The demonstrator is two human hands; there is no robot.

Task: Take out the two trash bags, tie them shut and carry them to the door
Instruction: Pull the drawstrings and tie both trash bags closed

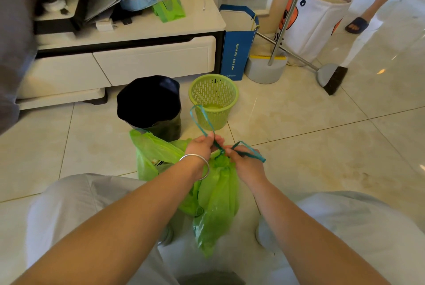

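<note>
A green trash bag [217, 195] hangs between my knees, its neck gathered by a teal drawstring [202, 121]. My left hand [202, 147] pinches one loop of the string, which stands up above it. My right hand [245, 158] pinches the other loop, which sticks out to the right. Both hands meet at the bag's neck. A second green bag [151, 151] lies on the floor behind my left wrist, its mouth loose. Beyond them stand a bin lined in black [149, 103] and a green perforated basket [213, 101] with nothing visible inside.
A white low cabinet [128, 59] runs along the back left. A blue paper bag [238, 50], a grey dustpan and a broom [331, 78] stand at the back. Another person's legs [363, 16] are at the far right, beside a white laundry bag [312, 20].
</note>
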